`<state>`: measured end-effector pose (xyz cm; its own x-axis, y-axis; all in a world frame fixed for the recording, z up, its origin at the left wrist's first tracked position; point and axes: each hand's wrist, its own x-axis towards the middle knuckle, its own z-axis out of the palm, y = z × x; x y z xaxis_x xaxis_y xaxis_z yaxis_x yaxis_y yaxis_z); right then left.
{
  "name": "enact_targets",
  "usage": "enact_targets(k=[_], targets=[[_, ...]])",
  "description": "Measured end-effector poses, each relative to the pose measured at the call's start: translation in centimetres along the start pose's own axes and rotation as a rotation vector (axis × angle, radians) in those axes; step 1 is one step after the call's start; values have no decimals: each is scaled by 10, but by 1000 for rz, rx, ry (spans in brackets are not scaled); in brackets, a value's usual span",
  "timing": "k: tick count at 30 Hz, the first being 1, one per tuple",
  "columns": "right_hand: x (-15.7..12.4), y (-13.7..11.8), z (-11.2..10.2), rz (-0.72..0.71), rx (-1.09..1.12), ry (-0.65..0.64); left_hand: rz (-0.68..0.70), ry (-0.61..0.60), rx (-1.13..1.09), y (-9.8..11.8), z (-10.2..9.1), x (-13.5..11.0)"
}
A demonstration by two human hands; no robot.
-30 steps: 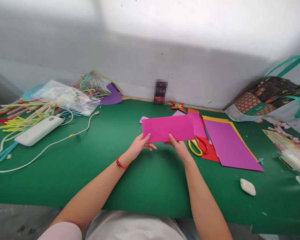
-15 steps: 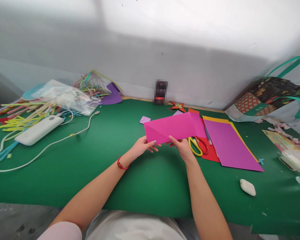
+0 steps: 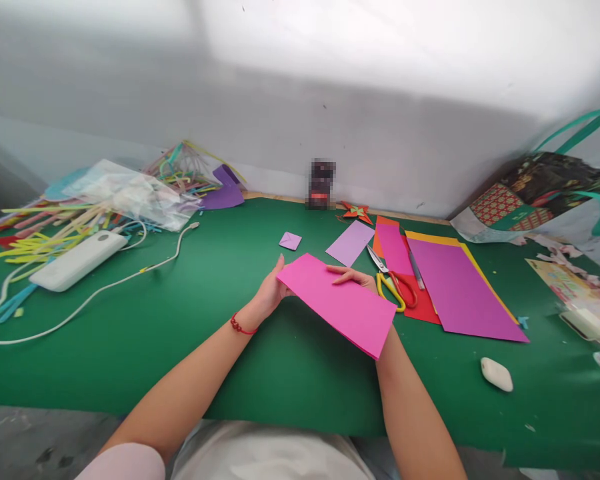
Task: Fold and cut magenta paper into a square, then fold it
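A bright pink sheet of paper [image 3: 340,303], apparently folded double, is held slanting above the table between both hands. At its left corner my left hand [image 3: 271,291], with a red beaded bracelet at the wrist, is closed on the edge; part of its fingers lies behind the paper. My right hand [image 3: 353,275] grips the far long edge, fingers over the top face, the palm partly hidden by the sheet. Just beyond lie a small lilac folded paper square [image 3: 290,241] and a lilac paper piece [image 3: 351,243]. Scissors [image 3: 391,291] with yellow and red handles rest beside my right hand.
Purple paper [image 3: 463,287] over yellow sheets, red paper [image 3: 423,310] and a pen [image 3: 416,269] lie right. A white case [image 3: 497,375] sits nearer me. Leftward are a power bank [image 3: 77,260], its cable [image 3: 115,288] and many paper strips. A bag [image 3: 530,197] stands back right.
The pink paper has turned clockwise and come down nearer me, its right end now over my right wrist. The scissors' blades and the lilac piece behind it are uncovered.
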<state>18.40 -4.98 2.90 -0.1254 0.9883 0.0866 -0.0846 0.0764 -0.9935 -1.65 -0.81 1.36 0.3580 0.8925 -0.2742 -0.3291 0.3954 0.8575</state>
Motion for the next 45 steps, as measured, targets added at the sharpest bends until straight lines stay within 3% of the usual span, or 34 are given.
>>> enact_targets(k=[7, 11, 19, 25, 31, 36, 40, 45], targets=[[0, 1, 0, 35, -27, -9, -19, -87, -43, 10, 0, -6], [0, 0, -3, -18, -37, 25, -38, -111, -67, 8, -3, -4], [5, 8, 0, -76, -44, -29, 8, -176, -85, 1, -1, -2], [4, 11, -5, -129, 51, 8, 45, -192, -90, 8, 2, -8], [5, 11, -4, -13, 73, -69, 62, -41, 261, 8, 3, -7], [12, 17, 2, 62, 162, 91, 96, 171, 379, 2, -1, 3], [14, 20, 5, 47, 314, 15, 267, 278, 449, 0, -5, 4], [10, 17, 8, 79, 352, -29, 492, 386, 662, -3, -3, -2]])
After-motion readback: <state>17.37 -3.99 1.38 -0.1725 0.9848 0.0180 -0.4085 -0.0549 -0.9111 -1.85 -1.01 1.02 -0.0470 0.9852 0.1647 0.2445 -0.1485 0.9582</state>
